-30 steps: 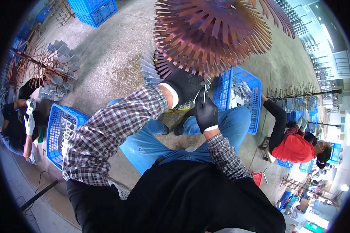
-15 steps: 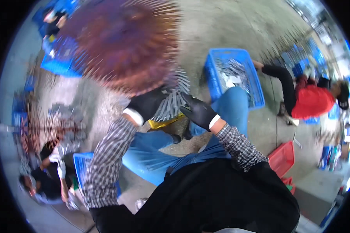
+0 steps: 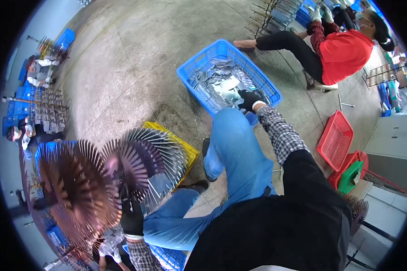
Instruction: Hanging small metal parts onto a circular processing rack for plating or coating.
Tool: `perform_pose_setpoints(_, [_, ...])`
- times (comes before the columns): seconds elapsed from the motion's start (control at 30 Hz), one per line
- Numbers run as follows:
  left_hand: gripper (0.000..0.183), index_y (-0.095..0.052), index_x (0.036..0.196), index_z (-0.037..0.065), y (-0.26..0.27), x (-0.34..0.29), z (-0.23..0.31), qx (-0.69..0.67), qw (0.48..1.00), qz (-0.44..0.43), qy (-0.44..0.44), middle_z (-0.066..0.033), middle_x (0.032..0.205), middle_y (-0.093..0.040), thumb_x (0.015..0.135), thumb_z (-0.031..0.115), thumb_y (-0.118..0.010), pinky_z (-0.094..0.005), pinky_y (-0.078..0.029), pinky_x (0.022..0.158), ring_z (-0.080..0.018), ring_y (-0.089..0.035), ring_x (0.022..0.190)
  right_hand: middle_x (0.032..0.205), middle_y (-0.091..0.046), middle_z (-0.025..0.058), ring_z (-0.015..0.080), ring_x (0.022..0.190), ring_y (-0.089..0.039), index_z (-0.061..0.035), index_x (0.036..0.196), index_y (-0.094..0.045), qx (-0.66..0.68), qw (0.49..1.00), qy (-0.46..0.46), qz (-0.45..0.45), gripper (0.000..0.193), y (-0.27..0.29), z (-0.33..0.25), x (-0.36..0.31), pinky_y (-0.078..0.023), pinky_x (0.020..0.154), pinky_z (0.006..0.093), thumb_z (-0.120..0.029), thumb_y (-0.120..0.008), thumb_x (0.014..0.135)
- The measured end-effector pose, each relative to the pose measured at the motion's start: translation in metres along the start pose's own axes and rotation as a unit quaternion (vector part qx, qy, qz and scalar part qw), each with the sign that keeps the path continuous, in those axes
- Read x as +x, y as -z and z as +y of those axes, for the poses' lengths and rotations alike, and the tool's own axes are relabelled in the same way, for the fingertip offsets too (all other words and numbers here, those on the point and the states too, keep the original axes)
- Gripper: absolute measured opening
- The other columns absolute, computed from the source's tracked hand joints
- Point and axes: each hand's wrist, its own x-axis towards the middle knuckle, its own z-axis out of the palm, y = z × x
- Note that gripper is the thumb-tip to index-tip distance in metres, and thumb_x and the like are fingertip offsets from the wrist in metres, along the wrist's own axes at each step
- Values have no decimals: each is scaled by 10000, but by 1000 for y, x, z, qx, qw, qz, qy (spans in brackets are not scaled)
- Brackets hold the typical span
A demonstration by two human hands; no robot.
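Note:
My right hand (image 3: 251,99), in a black glove, reaches over the near right rim of a blue crate (image 3: 188,82). Its fingers look apart and rest at the flat, shiny metal strips (image 3: 224,85) heaped inside. On the left, a large round rack (image 3: 79,192) carries rings of strips fanned outward, brownish on the nearer discs. A farther ring of silvery strips (image 3: 169,151) is partly behind them. My left hand (image 3: 132,219), also gloved in black, is closed at the rack's middle among the strips; its fingertips are hidden there.
A yellow crate (image 3: 190,156) stands below the silvery ring. Red baskets (image 3: 335,140) and a green basket (image 3: 349,177) lie to the right. A person in a red top (image 3: 346,56) sits beyond the blue crate. More people and racks line the left side.
My right hand has left the strips on the rack and moved right into the blue crate. The rack and my left hand now appear lower and farther left as the view has turned.

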Motion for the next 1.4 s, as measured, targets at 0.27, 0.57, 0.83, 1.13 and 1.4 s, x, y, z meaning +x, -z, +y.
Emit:
perform_pose_setpoints(0.27, [526, -573, 1444, 13, -33, -3, -2, 46, 997, -23, 60, -165, 1445, -601, 920, -5, -617, -414, -450, 1128, -339, -578, 1300, 1607, -436, 193, 421, 1373, -536, -130, 1624, -305, -42, 991, 123, 16, 1200, -68, -22, 78, -475, 1103, 481, -469, -914, 647])
perform_pose_setpoints(0.57, [496, -606, 1432, 27, -12, 17, 23, 138, 990, -11, 15, -160, 1503, -587, 938, 24, -654, -395, -510, 1064, -316, -604, 1336, 1370, -592, 260, 429, 1133, -651, -69, 1631, -255, 34, 999, 0, -25, 1183, -78, -65, 86, -549, 935, 493, -416, -903, 703])
perform_pose_setpoints(0.83, [469, -651, 1401, 66, -36, 2, 4, 198, 978, 20, 56, -124, 1491, -612, 933, 75, -684, -389, -527, 1041, -287, -645, 1290, 1045, -728, 208, 428, 959, -681, -34, 1038, -724, 97, 995, -1, -13, 551, -115, -39, 108, -557, 859, 499, -509, -790, 768])
perform_pose_setpoints(1.13, [505, -611, 1450, 82, -20, -5, 16, 219, 974, -10, 61, -106, 1539, -560, 948, 121, -653, -417, -511, 1057, -294, -608, 1324, 829, -732, 198, 420, 818, -689, -36, 842, -727, 218, 972, -68, 46, 454, -95, -40, 93, -562, 789, 495, -485, -767, 788])
perform_pose_setpoints(1.4, [540, -533, 1525, 94, -51, -21, -6, 272, 961, -35, -16, -111, 1636, -451, 992, 152, -598, -435, -462, 1108, -320, -544, 1372, 945, -755, 171, 422, 931, -684, -36, 977, -750, 223, 972, -51, 60, 536, -63, -5, 42, -544, 855, 486, -543, -616, 866])
